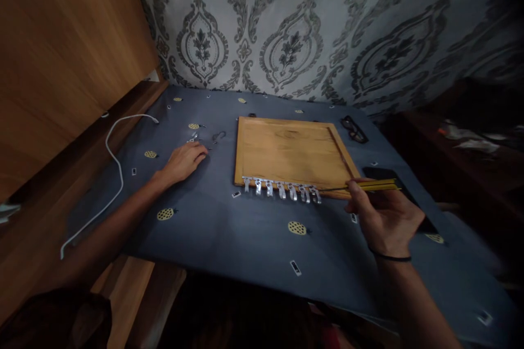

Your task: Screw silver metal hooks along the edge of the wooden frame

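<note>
A wooden board (286, 150) with a raised frame lies flat on a blue patterned cloth (229, 234). Along its near edge sits a row of several small silver metal brackets (281, 187). My right hand (382, 215) is closed on a yellow-and-black screwdriver (370, 186), whose thin tip points left toward the brackets' right end. My left hand (185, 161) rests palm down on the cloth, left of the board, fingers reaching to a small pile of loose metal hooks and screws (213, 138). Whether it grips any is not visible.
A white cable (117, 166) loops across the cloth's left side. Black glasses (354, 128) lie beyond the board's far right corner, a dark phone (379, 173) by its right edge. A wooden panel (61, 54) rises on the left; a patterned wall (295, 38) stands behind.
</note>
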Demonstrator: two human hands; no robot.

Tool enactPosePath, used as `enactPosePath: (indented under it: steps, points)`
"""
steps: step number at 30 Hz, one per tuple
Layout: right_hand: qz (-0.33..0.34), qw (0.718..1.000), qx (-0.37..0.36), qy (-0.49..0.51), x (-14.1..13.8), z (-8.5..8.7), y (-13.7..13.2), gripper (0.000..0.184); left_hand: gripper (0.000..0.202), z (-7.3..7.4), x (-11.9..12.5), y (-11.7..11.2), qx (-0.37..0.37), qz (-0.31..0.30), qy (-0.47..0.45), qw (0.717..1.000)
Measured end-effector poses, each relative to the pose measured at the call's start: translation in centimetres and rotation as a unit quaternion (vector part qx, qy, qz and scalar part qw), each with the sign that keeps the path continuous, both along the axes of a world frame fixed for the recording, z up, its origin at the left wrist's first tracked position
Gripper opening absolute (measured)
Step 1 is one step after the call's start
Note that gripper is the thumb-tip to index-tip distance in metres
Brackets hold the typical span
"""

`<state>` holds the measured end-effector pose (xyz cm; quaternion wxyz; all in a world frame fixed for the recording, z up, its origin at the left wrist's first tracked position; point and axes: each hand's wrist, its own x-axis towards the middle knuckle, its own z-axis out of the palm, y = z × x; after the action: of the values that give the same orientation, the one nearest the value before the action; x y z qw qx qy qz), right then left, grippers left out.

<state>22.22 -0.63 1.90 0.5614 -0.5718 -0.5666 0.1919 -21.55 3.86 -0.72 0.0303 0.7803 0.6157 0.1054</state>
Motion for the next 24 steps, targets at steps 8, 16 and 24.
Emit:
enactPosePath:
  steps: [8, 16, 24]
  points:
    - [0.01, 1.0, 0.003, 0.021, 0.7, -1.0, 0.2, 0.049, 0.028, 1.2, 1.4, -0.6, -0.038, 0.022, 0.099, 0.994]
    - [0.021, 0.999, -0.004, 0.024, 0.9, -1.5, 0.2, 0.047, 0.027, 2.6, 2.5, -0.3, -0.068, 0.039, 0.147, 0.986]
    - [0.029, 0.999, 0.023, 0.006, 1.2, -2.1, 0.0, 0.034, 0.025, 5.7, 3.5, -0.6, -0.065, 0.038, 0.105, 0.992]
